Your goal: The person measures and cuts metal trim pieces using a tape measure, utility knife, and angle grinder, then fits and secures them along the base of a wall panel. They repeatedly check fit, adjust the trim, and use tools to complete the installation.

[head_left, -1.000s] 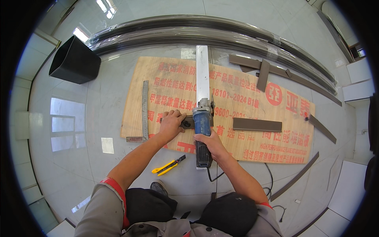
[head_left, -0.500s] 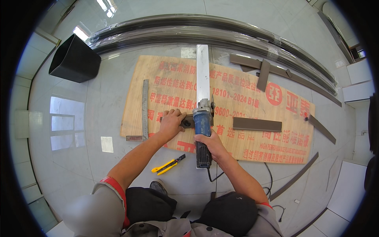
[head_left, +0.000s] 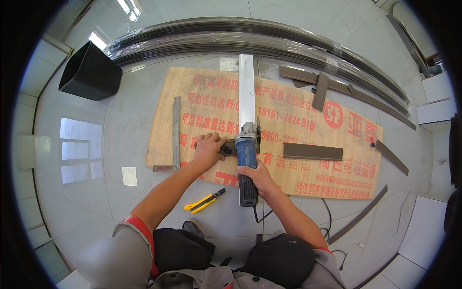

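My right hand is wrapped round the lower part of a blue and black angle grinder. The grinder's disc stands upright on the right side of its metal head. Under the grinder lies a long silver metal bar, running away from me. My left hand presses down on a short dark brown strip that reaches toward the grinder; the grinder hides part of the strip. All of this rests on a wooden board with red print.
A try square lies at the board's left. Yellow-handled snips are on the floor near my foot. Brown offcuts lie on the right. Wrapped long profiles and a black bin stand behind; a power cord trails below the grinder.
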A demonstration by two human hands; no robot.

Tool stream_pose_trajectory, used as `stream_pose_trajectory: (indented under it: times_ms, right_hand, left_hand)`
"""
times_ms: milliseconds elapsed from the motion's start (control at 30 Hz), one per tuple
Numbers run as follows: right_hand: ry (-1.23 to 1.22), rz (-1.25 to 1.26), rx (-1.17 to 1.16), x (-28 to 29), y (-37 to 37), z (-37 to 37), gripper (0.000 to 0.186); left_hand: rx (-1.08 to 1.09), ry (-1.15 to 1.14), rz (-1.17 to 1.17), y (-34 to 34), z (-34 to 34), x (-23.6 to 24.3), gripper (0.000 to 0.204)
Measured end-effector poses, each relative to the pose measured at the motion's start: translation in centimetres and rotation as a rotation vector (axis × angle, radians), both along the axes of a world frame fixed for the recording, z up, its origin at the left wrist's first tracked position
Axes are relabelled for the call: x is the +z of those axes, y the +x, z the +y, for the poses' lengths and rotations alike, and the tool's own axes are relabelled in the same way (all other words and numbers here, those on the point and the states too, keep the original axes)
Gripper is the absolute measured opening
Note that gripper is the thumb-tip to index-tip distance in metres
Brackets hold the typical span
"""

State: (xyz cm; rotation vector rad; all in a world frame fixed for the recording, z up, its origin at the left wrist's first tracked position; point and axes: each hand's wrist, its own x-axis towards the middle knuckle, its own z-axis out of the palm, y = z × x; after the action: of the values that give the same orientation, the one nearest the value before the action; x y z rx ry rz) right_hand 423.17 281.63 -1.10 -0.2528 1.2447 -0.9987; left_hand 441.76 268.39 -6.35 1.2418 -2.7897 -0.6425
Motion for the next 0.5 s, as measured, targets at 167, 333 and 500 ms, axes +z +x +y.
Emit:
stream_pose_trajectory:
  times_ms: [167, 333, 500]
  right_hand:
    - [-0.011, -0.007, 0.006, -0.51, -0.10, 0.37, 0.040]
    - [0.007, 0.019, 0.019, -0.22, -0.06, 0.63, 0.040]
    - [-0.002, -0.005, 0.050, -0.77, -0.19, 1.04, 0.042]
  left_hand:
    - [0.002, 0.002, 0.020, -0.14, -0.02, 0.01, 0.073]
    - [0.006, 0.009, 0.019, -0.10, -0.01, 0.16, 0.073]
    - [-0.005, -0.010, 0.011, 0.10, -0.13, -0.10, 0.073]
